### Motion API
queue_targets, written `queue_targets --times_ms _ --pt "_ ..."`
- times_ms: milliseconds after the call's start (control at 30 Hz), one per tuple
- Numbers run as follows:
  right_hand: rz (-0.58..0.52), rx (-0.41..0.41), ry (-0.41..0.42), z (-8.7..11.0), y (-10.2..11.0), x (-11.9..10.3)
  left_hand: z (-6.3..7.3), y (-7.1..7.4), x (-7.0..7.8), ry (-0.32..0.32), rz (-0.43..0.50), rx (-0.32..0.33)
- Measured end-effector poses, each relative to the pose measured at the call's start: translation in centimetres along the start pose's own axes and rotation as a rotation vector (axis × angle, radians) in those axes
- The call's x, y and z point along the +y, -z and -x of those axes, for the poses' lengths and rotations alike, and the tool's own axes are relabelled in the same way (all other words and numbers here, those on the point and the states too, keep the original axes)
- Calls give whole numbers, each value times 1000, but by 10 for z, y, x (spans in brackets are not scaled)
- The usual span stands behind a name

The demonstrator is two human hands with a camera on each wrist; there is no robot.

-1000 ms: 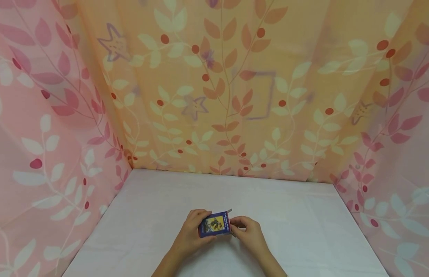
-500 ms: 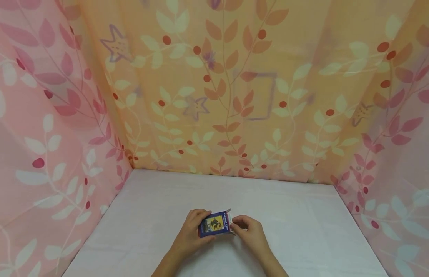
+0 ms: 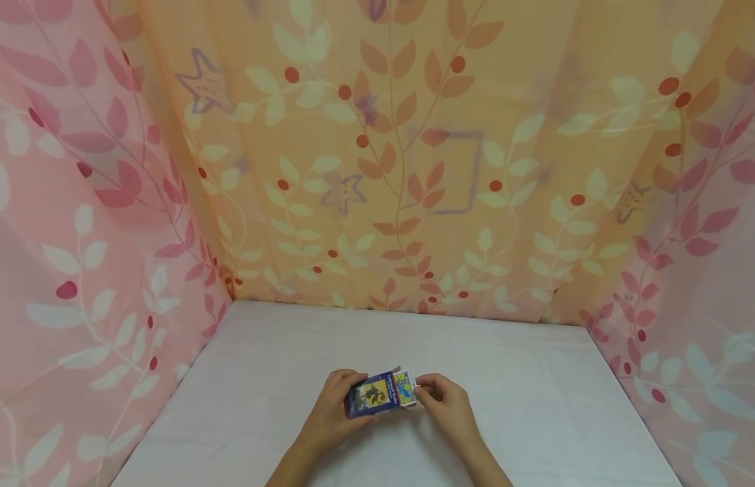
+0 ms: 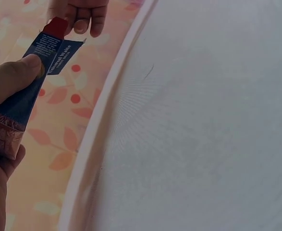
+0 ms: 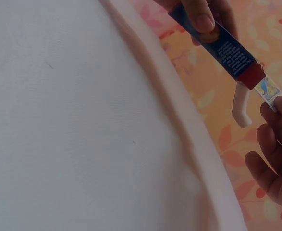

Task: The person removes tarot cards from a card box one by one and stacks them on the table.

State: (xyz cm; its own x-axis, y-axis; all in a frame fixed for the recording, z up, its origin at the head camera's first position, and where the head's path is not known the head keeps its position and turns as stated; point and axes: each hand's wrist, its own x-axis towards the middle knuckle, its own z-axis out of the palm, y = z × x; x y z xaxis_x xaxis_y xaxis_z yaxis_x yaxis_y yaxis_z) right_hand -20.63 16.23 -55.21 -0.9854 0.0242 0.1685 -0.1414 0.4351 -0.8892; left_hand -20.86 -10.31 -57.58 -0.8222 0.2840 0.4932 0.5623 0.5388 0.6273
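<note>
Box (image 3: 371, 395) partly covered by left hand (image 3: 333, 408); small print (image 4: 48, 44) blurred

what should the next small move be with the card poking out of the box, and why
Probably the right hand should ease the card further out: it pinches the exposed end, while the left hand grips the box.

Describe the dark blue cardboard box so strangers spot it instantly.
Find the white tabletop, then the bare left hand over it. That hand grips the dark blue cardboard box; dark borders around its yellow picture set it apart from the white-bordered card poking out its end.
</note>
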Motion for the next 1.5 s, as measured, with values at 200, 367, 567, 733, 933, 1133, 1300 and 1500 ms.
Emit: queue_targets --times_ms 200,367,567,733,933,1133,1300,1500 --pt "-18 35 16 -2 8 -1 0 0 -1 16 5 -16" --pt "1 79 43 -3 16 -1 0 1 -2 29 -5 -8" --pt "14 166 69 -7 28 1 -1 2 -2 50 7 -1" --pt "15 196 58 -11 37 2 -3 1 -2 69 20 -14" --pt "11 202 61 -12 42 5 -1 0 -2 67 -12 -14" --pt "7 225 65 -15 46 10 0 2 -3 38 -28 -1" --pt "23 213 61 -17 52 12 2 3 -4 36 -30 11" --pt "48 222 57 -19 58 16 2 2 -7 0 -48 21"
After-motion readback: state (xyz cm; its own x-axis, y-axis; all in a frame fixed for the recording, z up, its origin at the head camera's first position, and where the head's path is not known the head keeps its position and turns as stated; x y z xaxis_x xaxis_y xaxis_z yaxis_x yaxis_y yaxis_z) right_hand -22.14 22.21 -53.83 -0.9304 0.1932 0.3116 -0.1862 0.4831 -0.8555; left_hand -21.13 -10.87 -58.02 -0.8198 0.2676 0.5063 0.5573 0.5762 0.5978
